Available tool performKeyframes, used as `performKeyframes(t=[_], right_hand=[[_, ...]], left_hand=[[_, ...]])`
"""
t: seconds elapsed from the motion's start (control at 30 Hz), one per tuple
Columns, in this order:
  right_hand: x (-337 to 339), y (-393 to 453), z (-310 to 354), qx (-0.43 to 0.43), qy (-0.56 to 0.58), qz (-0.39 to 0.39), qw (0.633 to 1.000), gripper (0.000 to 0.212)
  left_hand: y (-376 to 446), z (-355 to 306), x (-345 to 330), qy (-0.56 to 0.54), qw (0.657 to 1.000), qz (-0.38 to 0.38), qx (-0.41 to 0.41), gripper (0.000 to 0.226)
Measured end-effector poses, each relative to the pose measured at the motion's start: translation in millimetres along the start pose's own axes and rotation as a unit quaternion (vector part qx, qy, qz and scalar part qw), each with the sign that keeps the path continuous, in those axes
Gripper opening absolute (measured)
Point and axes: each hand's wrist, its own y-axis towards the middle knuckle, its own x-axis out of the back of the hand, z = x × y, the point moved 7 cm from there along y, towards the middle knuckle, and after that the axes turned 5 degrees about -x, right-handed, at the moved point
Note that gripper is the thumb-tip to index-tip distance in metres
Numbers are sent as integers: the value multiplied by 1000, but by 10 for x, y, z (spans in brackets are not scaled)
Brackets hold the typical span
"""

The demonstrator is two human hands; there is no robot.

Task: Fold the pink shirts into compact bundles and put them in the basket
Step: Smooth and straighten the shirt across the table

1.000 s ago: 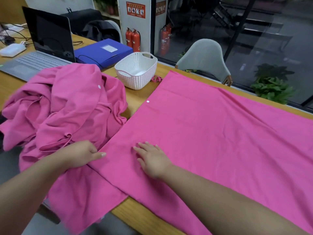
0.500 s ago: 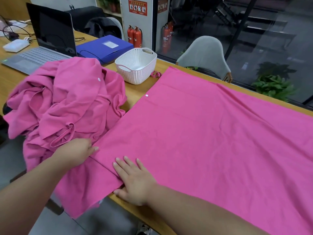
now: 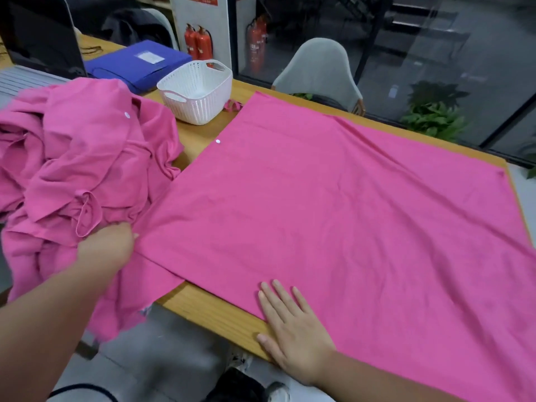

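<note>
1. A pink shirt (image 3: 333, 216) is lying spread flat over the wooden counter (image 3: 214, 311), covering most of it and reaching the far edge and the right end

2. The right hand (image 3: 293, 332) is resting palm down on the near edge of the spread shirt, fingers straight and slightly apart, with the thumb lying on the bare wood just beside the cloth

3. The left hand (image 3: 107, 248) is sitting at the left corner of the spread shirt, where it is meeting a heap of pink shirts (image 3: 78, 166); its fingers are curling into the cloth there, though which piece they are gripping cannot be told

4. The heap is lying crumpled on the left of the counter, with part of it hanging over the near edge

5. A white basket (image 3: 197, 91) is standing upright at the back of the counter, between the heap and the far corner of the spread shirt, and near both

6. A blue folder (image 3: 136, 65) is lying just behind the basket, and a laptop (image 3: 37, 42) is standing open at the far left

7. A grey chair (image 3: 319, 71) is standing beyond the counter, with green plants (image 3: 435, 117) to its right
</note>
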Motion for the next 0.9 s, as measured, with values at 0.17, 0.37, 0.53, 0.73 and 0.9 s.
performKeyframes(t=[0.17, 0.37, 0.53, 0.73, 0.9], right_hand=[[-2, -405, -180, -39, 19, 1, 999, 62], [248, -290, -334, -101, 199, -55, 973, 42], [164, -249, -680, -217, 166, -35, 961, 47], [34, -923, -1169, -306, 65, -9, 950, 54], [-2, -1576, -1568, -385, 76, -9, 920, 52]], left_hand=[[-212, -593, 250, 185, 982, -31, -26, 24], [-722, -2239, 115, 118, 959, -55, -253, 26], [-1350, -2991, -272, -26, 862, -91, -498, 45], [-1181, -2945, -452, -9, 874, -43, -485, 57], [-1188, -2950, -446, 5, 872, -50, -486, 58]])
